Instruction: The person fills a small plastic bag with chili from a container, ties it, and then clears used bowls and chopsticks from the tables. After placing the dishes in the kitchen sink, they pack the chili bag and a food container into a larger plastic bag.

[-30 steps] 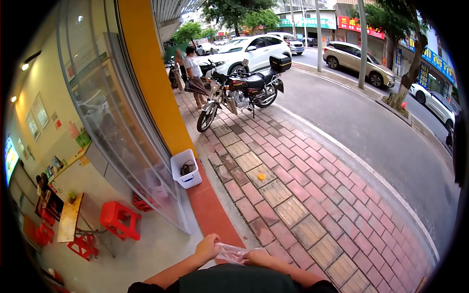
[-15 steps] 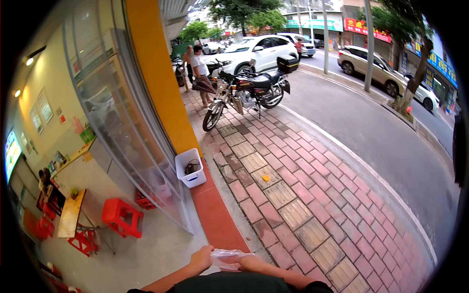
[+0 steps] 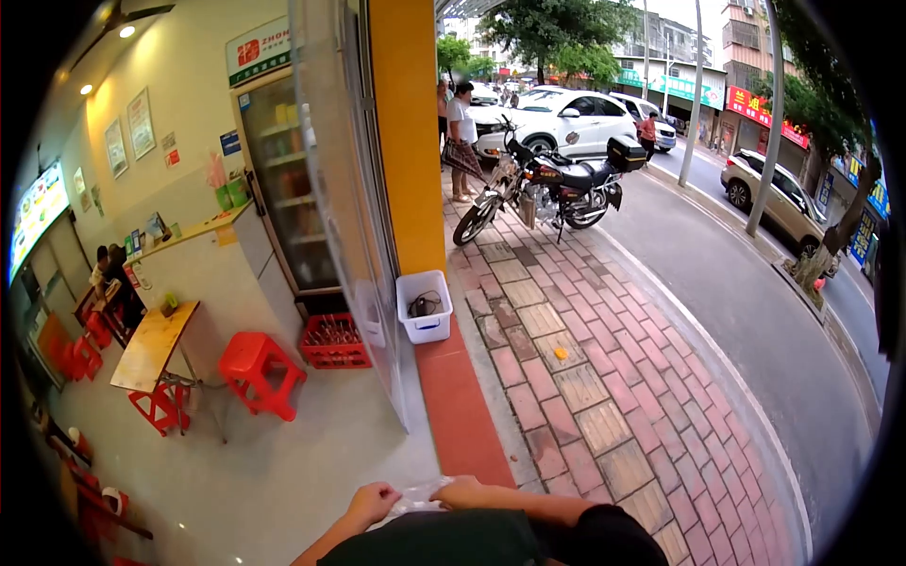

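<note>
A thin clear plastic bag (image 3: 413, 497) stretches between my two hands at the bottom of the view. My left hand (image 3: 371, 504) pinches its left side with fingers closed. On the opposite side, my right hand (image 3: 461, 491) has its fingers closed on the plastic too. The bag's lower part is hidden behind my dark green top (image 3: 444, 540). Both hands are low in front of my body, over the shop's pale floor and the red threshold strip (image 3: 467, 415).
A white plastic bin (image 3: 427, 330) stands by the yellow pillar (image 3: 408, 141), beside a glass door (image 3: 344, 208). Indoors are a red stool (image 3: 260, 373), a wooden table (image 3: 156, 347) and a red bottle crate (image 3: 332, 344). A motorcycle (image 3: 552, 189) is parked on the brick pavement (image 3: 604, 311).
My view has turned left towards the shop, so the fridge and bottle crate show more. Both hands still hold the plastic bag, now slightly further left in the view.
</note>
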The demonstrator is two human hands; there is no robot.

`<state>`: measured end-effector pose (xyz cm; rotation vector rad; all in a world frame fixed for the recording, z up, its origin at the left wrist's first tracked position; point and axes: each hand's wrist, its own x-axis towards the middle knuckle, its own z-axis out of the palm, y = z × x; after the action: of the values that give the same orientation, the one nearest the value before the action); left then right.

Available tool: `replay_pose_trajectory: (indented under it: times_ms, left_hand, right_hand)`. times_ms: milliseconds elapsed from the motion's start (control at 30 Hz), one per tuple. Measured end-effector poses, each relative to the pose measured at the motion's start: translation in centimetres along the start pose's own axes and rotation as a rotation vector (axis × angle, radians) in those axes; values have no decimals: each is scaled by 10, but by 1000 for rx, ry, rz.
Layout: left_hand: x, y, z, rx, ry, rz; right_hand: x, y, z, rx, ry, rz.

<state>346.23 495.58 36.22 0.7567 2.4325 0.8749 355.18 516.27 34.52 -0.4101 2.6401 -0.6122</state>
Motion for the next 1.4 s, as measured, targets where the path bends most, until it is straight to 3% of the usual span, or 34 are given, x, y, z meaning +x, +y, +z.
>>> replay_pose_trajectory:
  times_ms: [100, 133, 167, 200, 267, 333, 467, 567, 633, 700, 800, 867, 933, 967, 1033, 1133, 1200, 1267, 1300, 1333, 1367, 1400]
  left_hand:
    - [-27, -62, -45, -17, 222, -87]
    - [-36, -85, -59, 11, 348, -106]
    - [-45, -111, -71, 16, 341, -102]
    - [-55, -138, -78, 11, 397, -155]
    - [-75, -179, -85, 8, 446, -212]
    - [-92, -208, -95, -104, 583, -287]
    - [-115, -217, -121, -275, 636, -365]
    - [-121, -221, -140, -510, 547, -463]
    - [-130, -183, -164, -441, 497, -313]
    - [-138, -155, -193, -386, 472, -298]
    - [-145, -170, -214, -388, 464, -287]
    - [-147, -191, -223, -432, 485, -291]
    - [-151, -216, -221, -369, 841, -263]
    - [-158, -236, -221, -364, 842, -272]
    - [-170, -273, -225, -35, 882, -556]
    - [-171, -235, -230, 129, 886, -676]
    - [-173, -247, -223, 159, 855, -656]
    - [-172, -240, -218, 184, 838, -634]
    - [-169, -221, -217, 128, 785, -681]
    - [-168, -209, -214, 73, 730, -727]
    - [-169, -208, -209, 77, 725, -720]
    - [-170, -213, -203, 124, 711, -647]
  right_hand:
    - [53, -58, -10, 116, 106, -121]
    - [79, -66, -4, 186, 234, -234]
    - [100, -77, 0, 252, 365, -348]
    - [117, -91, 0, 254, 370, -343]
    - [141, -114, -3, 296, 399, -527]
    - [159, -126, -8, 251, 387, -534]
    - [194, -138, -15, 142, 396, -524]
    - [231, -144, -3, 132, 417, -516]
    - [253, -158, 5, 156, 414, -528]
    - [275, -174, 6, 188, 411, -544]
    - [311, -198, -2, 240, 223, -534]
    - [339, -213, -10, 280, 50, -403]
    - [367, -221, -6, 261, 90, -424]
    - [378, -224, -4, 228, 127, -428]
    - [391, -229, -4, 262, 117, -429]
    - [396, -235, -1, 296, 51, -458]
    - [385, -239, -11, 301, 5, -480]
    - [364, -246, -30, 633, -343, -435]
    - [361, -244, -26, 633, -339, -434]
    - [358, -242, -18, 827, -424, -463]
    - [350, -241, -18, 1023, -507, -490]
    - [339, -240, -19, 1030, -495, -488]
